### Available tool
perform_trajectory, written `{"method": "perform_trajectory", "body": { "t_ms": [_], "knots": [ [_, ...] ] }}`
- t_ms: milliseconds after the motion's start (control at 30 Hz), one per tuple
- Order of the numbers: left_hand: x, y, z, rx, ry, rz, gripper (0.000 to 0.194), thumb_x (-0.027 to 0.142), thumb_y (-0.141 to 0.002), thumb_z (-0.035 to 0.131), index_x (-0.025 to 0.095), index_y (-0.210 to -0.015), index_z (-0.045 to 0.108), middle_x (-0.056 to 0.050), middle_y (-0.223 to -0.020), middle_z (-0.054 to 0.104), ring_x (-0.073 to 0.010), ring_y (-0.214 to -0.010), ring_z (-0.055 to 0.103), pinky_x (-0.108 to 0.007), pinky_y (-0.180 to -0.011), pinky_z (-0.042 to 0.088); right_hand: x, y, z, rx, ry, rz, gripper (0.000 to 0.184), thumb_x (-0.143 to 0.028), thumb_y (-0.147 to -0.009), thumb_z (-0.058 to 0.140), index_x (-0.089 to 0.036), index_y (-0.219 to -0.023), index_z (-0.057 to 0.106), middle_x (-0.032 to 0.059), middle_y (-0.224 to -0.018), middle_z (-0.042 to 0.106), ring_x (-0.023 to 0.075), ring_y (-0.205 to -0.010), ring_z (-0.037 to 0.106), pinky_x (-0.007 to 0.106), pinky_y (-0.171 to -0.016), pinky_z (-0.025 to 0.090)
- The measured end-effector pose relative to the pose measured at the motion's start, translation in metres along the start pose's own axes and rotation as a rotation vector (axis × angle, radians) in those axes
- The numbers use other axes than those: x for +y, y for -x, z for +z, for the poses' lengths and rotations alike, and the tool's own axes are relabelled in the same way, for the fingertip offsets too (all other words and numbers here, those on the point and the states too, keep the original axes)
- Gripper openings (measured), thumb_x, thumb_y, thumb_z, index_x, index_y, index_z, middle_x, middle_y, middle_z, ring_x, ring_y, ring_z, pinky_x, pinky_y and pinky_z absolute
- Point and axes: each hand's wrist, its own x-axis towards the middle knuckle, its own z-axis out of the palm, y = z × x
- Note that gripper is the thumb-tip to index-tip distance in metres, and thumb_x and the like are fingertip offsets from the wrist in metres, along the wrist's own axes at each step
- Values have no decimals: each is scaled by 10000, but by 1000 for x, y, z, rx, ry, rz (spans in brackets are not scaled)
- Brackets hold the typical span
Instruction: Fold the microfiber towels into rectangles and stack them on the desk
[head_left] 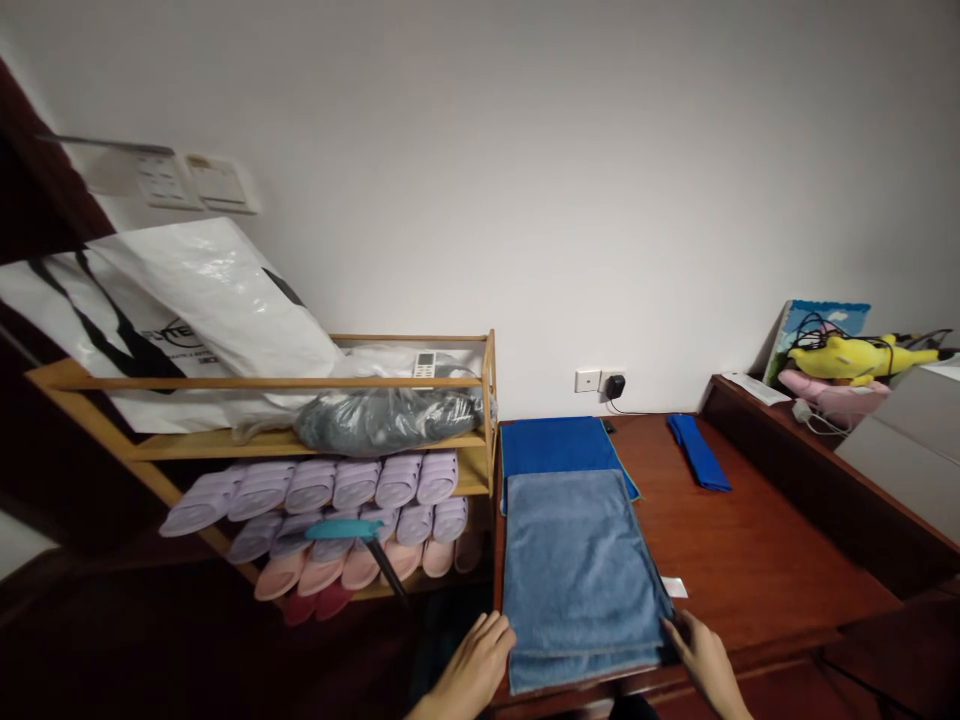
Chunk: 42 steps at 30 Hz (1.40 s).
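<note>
Probably light and limp: a grey-blue cloth held at its sides

Down at the front edge of the table [765,560], the right hand [703,652] pinches the right edge of the grey-blue cloth [577,560] between thumb and fingers. The left hand [480,655] has its fingers bent over the opposite edge; its thumb is hidden, so I cannot tell how tightly that grip is closed.

Judging by the soft nap and small ripples, the cloth should be light, floppy and hard to damage, with enough texture not to slip. It will likely sag or shift out of line if taken by one spot, so the edges or corners, with both layers caught together, look the best hold.

It lies nearly flat on the table's left part, a muted rectangle with a darker trim along the right side. Near the table's front edge, an under layer shows beyond the upper one. A small white tag [674,587] sits just beside it on the table.

Farther back on the table, its top overlaps a bright blue cloth [555,443]; toward the table's back right, well apart, lies a narrow folded blue cloth [699,453]. Left of the table stands a wooden rack [390,382].
</note>
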Motion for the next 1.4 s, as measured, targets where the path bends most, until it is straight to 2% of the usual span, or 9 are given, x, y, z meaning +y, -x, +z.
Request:
{"method": "perform_trajectory", "body": {
  "t_ms": [200, 300, 467, 667, 933, 1133, 1233, 1300, 1400],
  "knots": [
    [15, -10, -39, 103, 132, -23, 218, 28, -801, 385, 218, -815, 493, -3, -844, 538, -160, -816, 529, -282, -775, 460, -20, -3, -16, 84, -95, -12, 468, -658, -747, 426, -227, -627, 564, 27, -579, 641, 195, -564, 607, 255, -547, 445],
    [23, -10, -49, 108, 112, 13, 211, 39, -820, 379, 218, -837, 489, -8, -855, 537, -162, -822, 524, -293, -794, 458, -24, -6, -27, 110, -175, 16, 495, -693, -716, 443, -221, -619, 553, 20, -596, 641, 187, -592, 596, 243, -563, 448],
    [30, 3, -31, 87, 31, 115, 241, 32, -791, 417, 217, -923, 498, -24, -934, 572, -186, -947, 542, -350, -942, 430, -8, -1, -30, 137, -177, 81, 491, -705, -693, 457, -226, -599, 508, -4, -556, 590, 169, -565, 555, 233, -544, 424],
    [25, 17, 2, 68, 11, 176, 262, 40, -718, 481, 227, -901, 499, -15, -940, 603, -189, -942, 569, -339, -947, 453, 16, 14, -16, 102, -106, 123, 467, -686, -694, 458, -231, -631, 542, 0, -600, 616, 180, -600, 583, 243, -592, 440],
    [19, 21, 10, 127, -6, 199, 255, 68, -735, 495, 226, -936, 503, -20, -977, 611, -190, -1010, 560, -342, -1011, 406, 17, 21, -12, 169, -82, 102, 482, -702, -710, 436, -237, -699, 559, 20, -681, 644, 204, -662, 606, 275, -648, 461],
    [15, 28, 20, 57, 9, 198, 269, 77, -720, 529, 240, -934, 518, -6, -1000, 623, -187, -1071, 542, -346, -1040, 376, 31, 26, -3, 243, 142, -61, 462, -646, -757, 396, -221, -728, 575, 126, -811, 633, 296, -822, 601, 402, -775, 474],
    [23, 20, 10, 45, 46, 176, 179, 175, -744, 561, 244, -908, 543, -18, -1023, 613, -212, -1089, 529, -385, -1042, 373, 22, 20, -3, 285, 266, -118, 435, -562, -796, 385, -185, -889, 582, 163, -909, 616, 314, -858, 591, 444, -785, 472],
    [32, 5, 1, 63, 70, 121, 126, 206, -777, 529, 243, -892, 564, -26, -1001, 617, -218, -1053, 543, -408, -1024, 384, 4, 10, 0, 299, 306, -176, 440, -504, -832, 366, -169, -1045, 556, 179, -1064, 597, 316, -968, 575, 448, -830, 464],
    [46, -28, -7, 83, 78, 1, 257, 187, -848, 421, 242, -1042, 581, -47, -1102, 621, -217, -1077, 541, -405, -1003, 396, -33, -9, 15, 257, 332, -297, 507, -495, -872, 341, -182, -1252, 461, 155, -1310, 502, 290, -1200, 471, 443, -963, 412]
  ]
}}
